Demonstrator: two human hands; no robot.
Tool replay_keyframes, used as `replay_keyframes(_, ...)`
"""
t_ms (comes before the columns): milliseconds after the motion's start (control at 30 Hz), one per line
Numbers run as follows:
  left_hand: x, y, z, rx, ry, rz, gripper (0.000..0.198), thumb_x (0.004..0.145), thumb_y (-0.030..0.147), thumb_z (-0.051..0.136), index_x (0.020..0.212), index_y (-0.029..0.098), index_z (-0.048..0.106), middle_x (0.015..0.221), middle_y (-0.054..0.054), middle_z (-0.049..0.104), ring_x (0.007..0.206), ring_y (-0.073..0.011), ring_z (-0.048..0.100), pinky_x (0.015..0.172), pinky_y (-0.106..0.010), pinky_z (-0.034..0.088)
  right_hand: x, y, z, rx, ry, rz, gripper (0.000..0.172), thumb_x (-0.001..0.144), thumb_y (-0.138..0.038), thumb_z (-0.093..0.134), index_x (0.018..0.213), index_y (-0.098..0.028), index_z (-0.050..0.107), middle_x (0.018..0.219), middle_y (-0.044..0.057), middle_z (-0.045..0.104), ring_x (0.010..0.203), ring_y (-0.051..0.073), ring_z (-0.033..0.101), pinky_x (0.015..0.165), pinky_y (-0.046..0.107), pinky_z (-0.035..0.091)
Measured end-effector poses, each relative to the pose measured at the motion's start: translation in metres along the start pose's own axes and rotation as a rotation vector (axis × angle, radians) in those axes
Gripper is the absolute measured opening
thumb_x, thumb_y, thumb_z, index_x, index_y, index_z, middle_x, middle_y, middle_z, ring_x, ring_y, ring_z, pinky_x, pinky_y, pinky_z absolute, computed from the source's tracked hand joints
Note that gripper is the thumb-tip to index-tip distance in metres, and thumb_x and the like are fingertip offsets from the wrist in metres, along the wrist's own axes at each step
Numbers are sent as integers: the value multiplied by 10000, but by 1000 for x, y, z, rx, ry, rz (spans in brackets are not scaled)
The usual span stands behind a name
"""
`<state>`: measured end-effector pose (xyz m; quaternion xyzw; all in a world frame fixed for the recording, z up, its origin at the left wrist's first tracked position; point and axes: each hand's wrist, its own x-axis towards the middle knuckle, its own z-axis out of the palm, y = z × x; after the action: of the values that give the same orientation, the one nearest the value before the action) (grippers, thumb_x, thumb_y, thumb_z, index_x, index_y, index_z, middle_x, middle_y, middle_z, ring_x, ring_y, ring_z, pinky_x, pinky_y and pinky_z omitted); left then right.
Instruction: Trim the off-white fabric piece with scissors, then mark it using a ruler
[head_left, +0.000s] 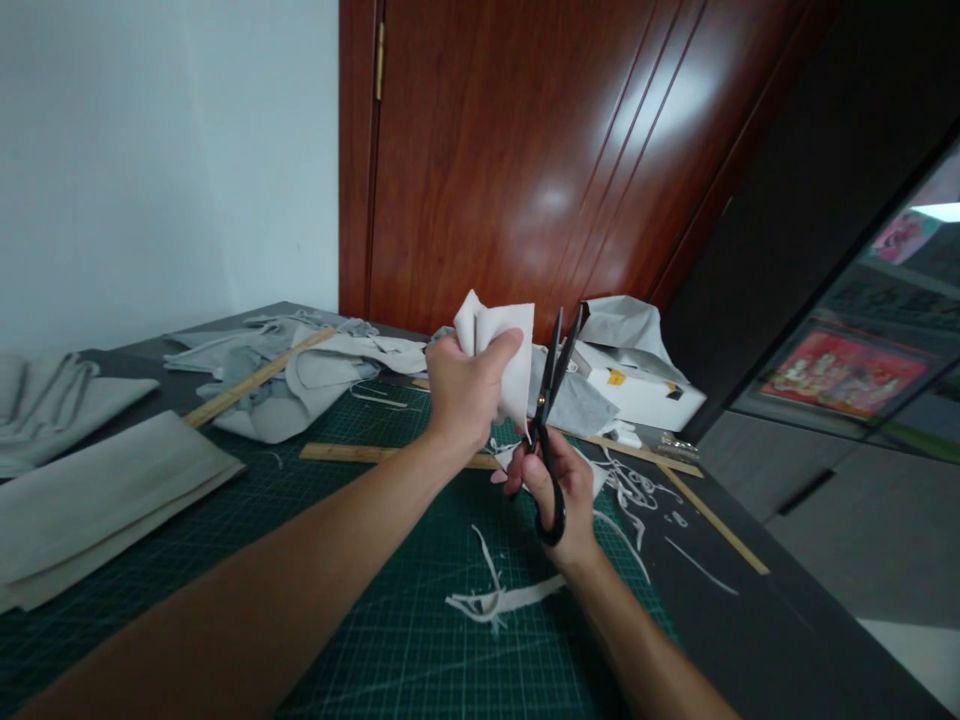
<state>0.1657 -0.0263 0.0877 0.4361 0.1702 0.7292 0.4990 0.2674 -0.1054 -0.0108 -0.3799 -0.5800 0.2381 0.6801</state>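
My left hand [469, 390] grips a bunched piece of off-white fabric [517, 370], held up above the green cutting mat [360, 590]. Black scissors [551, 385] are in my right hand [566, 490], their blades pointing up and slightly parted. The fabric's lower right corner is beside the scissors near the pivot; whether it lies between the blades I cannot tell. Below my hands, thin fabric offcuts [495, 602] lie on the mat.
Folded fabric [112, 500] lies at left, with heaped grey cloth [255, 365] behind it. Wooden rulers [360, 453] cross the mat. At right are a white box [637, 395], tangled strips [634, 490] and a wooden strip [716, 520]. A brown door [510, 150] stands behind the table.
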Motion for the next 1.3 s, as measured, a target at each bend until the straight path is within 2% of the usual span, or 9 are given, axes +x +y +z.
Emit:
replay_keyframes(133,-7,-1,-3,25,-63,31,294,743,361,900,728,184,666,675,40,633,584,-117,568,573,-245,492,-3,-7,4,-9,-12,-31,514,901,-655,808,1139,-211,703,743,-38,604,596,154,571,562,295,497)
replay_keyframes(267,-10,-2,-3,35,-80,63,285,760,350,902,730,188,670,677,45,616,605,-118,560,590,-245,484,-4,-12,7,-23,-13,-41,516,891,-662,811,1131,-218,705,719,-40,602,569,150,550,528,283,448)
replay_keyframes(700,-14,1,1,59,-65,63,273,767,350,882,702,203,662,644,49,598,584,-123,539,585,-253,467,-3,-18,8,-43,0,-32,477,860,-650,824,1072,-239,709,719,-40,602,541,151,553,493,288,445)
replay_keyframes(933,-15,4,0,107,-65,84,317,785,369,874,676,204,626,630,50,584,568,-116,523,532,-246,418,-4,-21,7,-59,-14,-35,472,861,-659,829,1011,-225,720,692,-35,614,532,146,537,501,286,429)
replay_keyframes(1133,-17,8,1,144,-75,68,348,783,390,859,648,208,596,620,50,578,554,-109,504,506,-239,400,-5,-22,8,-53,-5,-28,527,858,-689,821,1074,-221,715,684,-38,620,510,146,530,487,285,432)
replay_keyframes(1300,-17,10,0,169,-77,77,352,788,402,852,647,212,591,621,46,580,560,-114,516,505,-239,410,-4,-25,9,-56,-5,-29,503,852,-675,835,1047,-228,710,676,-40,620,495,150,547,469,283,444)
